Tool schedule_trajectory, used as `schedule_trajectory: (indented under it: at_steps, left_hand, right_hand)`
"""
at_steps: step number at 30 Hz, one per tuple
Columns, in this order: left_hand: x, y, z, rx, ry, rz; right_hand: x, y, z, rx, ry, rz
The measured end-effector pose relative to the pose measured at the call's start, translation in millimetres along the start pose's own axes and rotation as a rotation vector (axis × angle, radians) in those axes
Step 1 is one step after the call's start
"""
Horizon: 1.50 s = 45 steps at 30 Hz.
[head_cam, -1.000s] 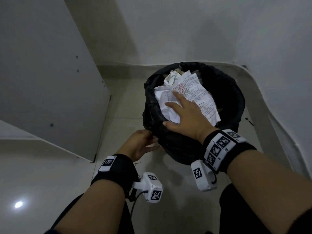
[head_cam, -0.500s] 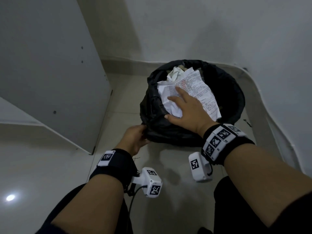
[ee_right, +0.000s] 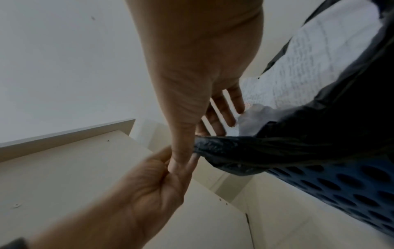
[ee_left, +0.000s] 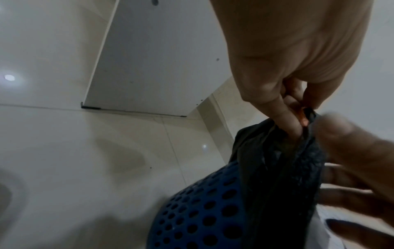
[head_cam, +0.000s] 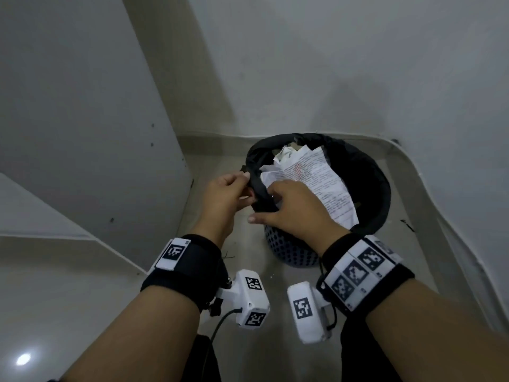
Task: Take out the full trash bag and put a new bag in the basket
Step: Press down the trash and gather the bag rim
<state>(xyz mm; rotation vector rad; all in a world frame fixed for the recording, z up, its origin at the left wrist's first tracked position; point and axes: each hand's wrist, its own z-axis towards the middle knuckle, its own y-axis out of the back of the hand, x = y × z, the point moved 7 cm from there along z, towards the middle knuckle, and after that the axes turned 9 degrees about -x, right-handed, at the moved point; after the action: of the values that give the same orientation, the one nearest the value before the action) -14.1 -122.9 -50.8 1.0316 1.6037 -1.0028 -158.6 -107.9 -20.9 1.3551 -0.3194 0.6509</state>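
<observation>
- Left hand (head_cam: 224,195) pinches the gathered black edge of the trash bag (head_cam: 366,175) between thumb and curled fingers, at the basket's near-left rim; the left wrist view confirms plastic bunched in the fingers (ee_left: 287,118).
- Right hand (head_cam: 293,213) lies over the same rim just beside the left, fingers spread and mostly straight, thumb out. The right wrist view shows its fingers (ee_right: 230,107) resting toward the paper, not curled round the plastic — open, pressing rather than gripping.
- Probable reason for the split: one hand peels the rim free while the other keeps the contents down.
- Bag sits inside the blue perforated basket (head_cam: 292,252), on the floor in a wall corner; its edge is lifted off on the near-left side only, elsewhere it is folded over the rim.
- Crumpled printed paper (head_cam: 314,183) is heaped to the top — full load.
- White cabinet panel (head_cam: 91,119) stands to the left.
- No new bag in view.
</observation>
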Motion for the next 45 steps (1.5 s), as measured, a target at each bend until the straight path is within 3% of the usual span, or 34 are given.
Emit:
schedule_trajectory:
  at_steps: [5,9,11,13,18,22,26,28,30,32,34,37,41,45]
  left_hand:
    - [5,-12,0,-0.008,0.007,0.037]
    - [-2,-9,0,-0.146,-0.245,0.340]
    - [-12,-22,-3,-0.034,-0.449,0.447]
    - [-14,-40,-5,0.134,-0.570,0.528]
    - [-21,-47,-3,0.238,-0.416,0.391]
    - [-32,-41,-1,0.276,-0.356,0.373]
    - [-50,-39,1,0.278,-0.417,0.386]
    - [-55,-41,3,0.244,-0.438,0.392]
    - [-53,-46,4,0.197,-0.414,0.380]
    - [-44,-55,4,0.184,-0.311,0.259]
    - [-34,-65,2,0.192,-0.181,0.102]
    - [-25,-70,4,0.082,-0.097,0.014]
    - [-23,-68,3,-0.061,-0.174,0.086]
    - [-25,-68,3,-0.035,-0.237,0.220]
  right_hand:
    - [-27,3,-2,0.030,-0.180,-0.016]
    - [-40,20,-1,0.002,-0.304,0.187]
    - [-42,26,-1,0.007,-0.363,0.324]
    - [-38,32,3,-0.001,-0.332,0.351]
    - [-27,44,3,-0.029,-0.234,0.275]
    - [-39,49,0,-0.033,-0.253,-0.008]
    - [-59,52,-6,0.147,-0.313,-0.293]
    - [-62,60,-10,0.166,-0.379,-0.272]
    - [-61,75,-8,0.020,-0.405,-0.137]
    - [-58,92,-5,-0.181,-0.389,0.031]
    - [-53,96,-3,-0.216,-0.354,0.151]
    - [-53,79,-7,-0.003,-0.333,0.176]
    - [-66,59,-27,0.388,-0.411,0.045]
    - [-87,71,-41,0.517,-0.533,-0.112]
